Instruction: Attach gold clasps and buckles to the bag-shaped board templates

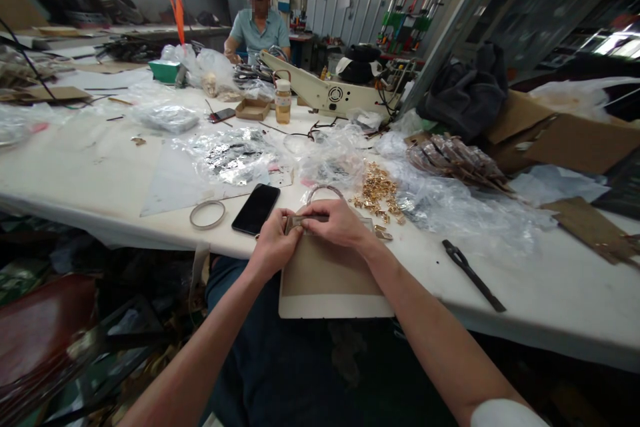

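A tan flat panel [330, 273] with a pale lower band hangs partly over the table's front edge. My left hand [277, 240] pinches its upper left corner, thumb on top. My right hand [336, 221] is closed at the same upper edge, its fingertips close to the left thumb. What small part may lie between the fingertips is hidden. A ring-shaped strip [324, 189] rises just behind my right hand. Gold metal fittings [379, 190] lie in a pile to the right, with a gold piece [383, 232] by the panel's corner.
A black phone [256, 209] and a round band [207, 214] lie to the left. A dark strap [473, 275] is at right. Plastic bags [235, 157], a jar [283, 101] and a cream machine [335, 90] stand farther back. Across the table sits a person [260, 30].
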`<state>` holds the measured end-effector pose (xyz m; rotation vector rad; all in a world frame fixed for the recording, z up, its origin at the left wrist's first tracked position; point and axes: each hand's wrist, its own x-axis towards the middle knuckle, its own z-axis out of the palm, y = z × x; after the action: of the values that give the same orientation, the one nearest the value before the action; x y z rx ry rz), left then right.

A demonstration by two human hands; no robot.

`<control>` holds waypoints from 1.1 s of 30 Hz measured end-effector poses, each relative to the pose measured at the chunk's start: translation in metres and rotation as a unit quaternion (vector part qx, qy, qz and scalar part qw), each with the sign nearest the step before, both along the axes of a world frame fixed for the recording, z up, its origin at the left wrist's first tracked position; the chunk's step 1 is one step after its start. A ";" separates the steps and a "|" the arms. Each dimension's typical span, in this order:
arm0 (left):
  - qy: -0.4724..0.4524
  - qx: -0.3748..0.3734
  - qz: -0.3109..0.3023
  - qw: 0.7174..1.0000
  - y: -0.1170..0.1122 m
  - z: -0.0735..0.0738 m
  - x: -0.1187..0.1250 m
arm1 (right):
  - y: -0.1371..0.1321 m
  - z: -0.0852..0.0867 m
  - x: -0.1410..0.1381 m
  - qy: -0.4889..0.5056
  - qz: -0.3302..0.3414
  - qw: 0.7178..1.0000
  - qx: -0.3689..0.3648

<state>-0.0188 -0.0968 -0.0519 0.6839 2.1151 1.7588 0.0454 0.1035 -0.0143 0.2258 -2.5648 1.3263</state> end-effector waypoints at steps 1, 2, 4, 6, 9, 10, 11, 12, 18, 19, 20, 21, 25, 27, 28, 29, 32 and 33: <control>0.002 -0.004 -0.002 1.000 0.000 0.001 0.000 | -0.001 0.001 0.001 0.008 -0.001 1.000 -0.003; 0.017 -0.010 0.001 1.000 -0.001 0.003 0.001 | -0.001 0.001 0.002 0.014 -0.001 1.000 -0.006; 0.095 -0.043 0.041 0.994 -0.003 0.010 0.002 | -0.001 0.002 0.004 0.024 -0.004 1.000 -0.017; 0.196 -0.103 0.115 0.968 -0.005 0.018 0.004 | 0.000 0.002 0.005 0.019 -0.006 0.999 -0.035; 0.257 -0.171 0.169 0.936 -0.007 0.027 0.010 | 0.002 0.003 0.007 -0.001 0.000 0.998 -0.058; 0.241 -0.169 0.158 0.943 -0.007 0.028 0.013 | 0.003 0.004 0.007 -0.005 0.002 0.998 -0.060; 0.211 -0.159 0.140 0.954 -0.007 0.028 0.016 | 0.003 0.005 0.008 -0.007 0.001 0.998 -0.057; 0.177 -0.144 0.123 0.966 -0.007 0.027 0.019 | 0.004 0.006 0.008 -0.007 -0.003 0.999 -0.053; 0.108 -0.089 0.100 0.985 -0.003 0.018 0.029 | 0.001 0.014 0.011 -0.027 -0.012 0.998 -0.052; 0.105 -0.077 0.092 0.987 -0.003 0.018 0.029 | 0.001 0.015 0.010 -0.034 -0.006 0.998 -0.055; 0.097 -0.063 0.085 0.990 -0.002 0.019 0.029 | 0.001 0.015 0.010 -0.040 0.001 0.998 -0.057; 0.088 -0.049 0.079 0.992 -0.002 0.020 0.029 | 0.002 0.015 0.009 -0.046 0.008 0.997 -0.058; 0.065 0.004 0.080 0.995 -0.001 0.022 0.033 | 0.008 0.013 0.002 -0.075 0.027 0.996 -0.047; 0.068 0.017 0.085 0.994 0.000 0.020 0.036 | 0.012 0.014 -0.002 -0.095 0.047 0.994 -0.037; 0.071 0.019 0.087 0.993 0.001 0.019 0.038 | 0.014 0.015 -0.005 -0.107 0.062 0.992 -0.029; 0.076 0.019 0.090 0.993 0.001 0.017 0.040 | 0.016 0.017 -0.008 -0.118 0.078 0.990 -0.019; 0.091 0.019 0.098 0.991 0.001 0.013 0.043 | 0.019 0.024 -0.015 -0.136 0.117 0.984 0.026; 0.096 0.018 0.102 0.990 0.002 0.012 0.043 | 0.019 0.026 -0.017 -0.136 0.124 0.982 0.043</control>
<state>0.0246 -0.0952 -0.0397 0.6919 2.3612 1.9087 0.0287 0.1224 0.0121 0.4198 -2.9047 1.4182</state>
